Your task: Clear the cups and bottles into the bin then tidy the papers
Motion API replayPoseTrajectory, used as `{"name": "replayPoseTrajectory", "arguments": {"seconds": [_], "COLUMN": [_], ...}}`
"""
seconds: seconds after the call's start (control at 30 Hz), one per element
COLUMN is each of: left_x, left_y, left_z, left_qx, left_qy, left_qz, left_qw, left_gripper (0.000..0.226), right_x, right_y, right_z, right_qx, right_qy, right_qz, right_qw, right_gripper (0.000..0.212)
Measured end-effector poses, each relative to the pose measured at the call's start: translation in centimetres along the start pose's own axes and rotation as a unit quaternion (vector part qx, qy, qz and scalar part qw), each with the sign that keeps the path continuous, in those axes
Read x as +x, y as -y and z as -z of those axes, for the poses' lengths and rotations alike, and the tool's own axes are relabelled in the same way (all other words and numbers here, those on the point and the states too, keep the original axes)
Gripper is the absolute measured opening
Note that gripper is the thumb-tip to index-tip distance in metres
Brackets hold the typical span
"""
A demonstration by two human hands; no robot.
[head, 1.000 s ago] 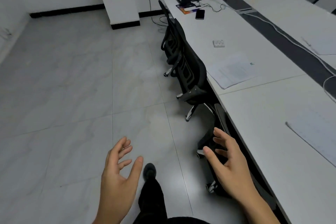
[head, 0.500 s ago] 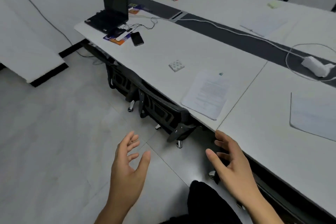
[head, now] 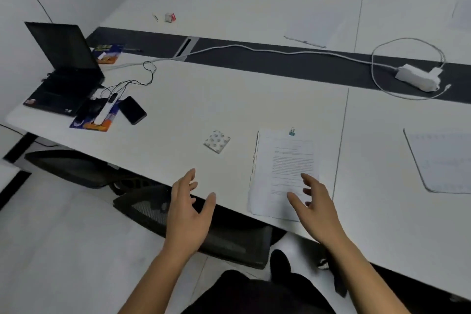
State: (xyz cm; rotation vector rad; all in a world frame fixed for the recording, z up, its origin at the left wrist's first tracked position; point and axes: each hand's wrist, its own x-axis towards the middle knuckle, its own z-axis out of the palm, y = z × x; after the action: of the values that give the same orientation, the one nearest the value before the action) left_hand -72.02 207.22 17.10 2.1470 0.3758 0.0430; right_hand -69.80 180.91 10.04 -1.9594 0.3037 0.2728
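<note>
A white surface (head: pixel 229 99), banded by a dark grey strip (head: pixel 280 64), with a black laptop (head: pixel 63 76), a black phone (head: pixel 132 110) and a blue-and-orange card (head: pixel 102 125). The papers (head: pixel 285 160) are white with grey lines of print and a teal clip (head: pixel 292 132), the small packet (head: pixel 217 141) white with a repeating grey motif. The chair (head: pixel 229 239) is black, the floor (head: pixel 63 237) pale grey.

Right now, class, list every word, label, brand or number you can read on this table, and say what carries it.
No text can be read.
Clipped white printed sheet: lines of print, too blurred.
Black laptop: corner stickers, too small.
Blue and orange mat: print blurred.
Small red and white box: marking too small.
</note>
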Motion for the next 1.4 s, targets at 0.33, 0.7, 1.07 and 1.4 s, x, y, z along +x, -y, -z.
{"name": "replayPoseTrajectory", "arguments": {"seconds": [0.33,0.7,1.07,1.4], "left_x": [20.7,27.8,24.6,23.3], "left_y": [10.1,16.1,18.0,16.0], "left_z": [-4.9,-12.1,-10.5,-9.2], "left_qx": [0.156,0.373,0.367,0.334], "left_qy": [0.177,0.234,0.251,0.262], "left_qz": [0.023,-0.061,-0.162,-0.059], "left_qw": [0.971,0.896,0.881,0.904], "left_gripper": [0.088,0.073,0.06,0.103], "right_x": [7.3,5.3,4.2,2.5], "right_y": [-3.0,-7.5,-7.0,-7.2], "right_z": [-5.4,-12.0,-12.2,-11.1], "right_qx": [-0.054,-0.14,-0.001,0.27], "right_qy": [-0.13,-0.243,-0.22,-0.228], "right_qz": [-0.19,-0.407,-0.479,-0.428], "right_qw": [0.972,0.869,0.85,0.832], "right_gripper": [0.073,0.103,0.088,0.024]}}
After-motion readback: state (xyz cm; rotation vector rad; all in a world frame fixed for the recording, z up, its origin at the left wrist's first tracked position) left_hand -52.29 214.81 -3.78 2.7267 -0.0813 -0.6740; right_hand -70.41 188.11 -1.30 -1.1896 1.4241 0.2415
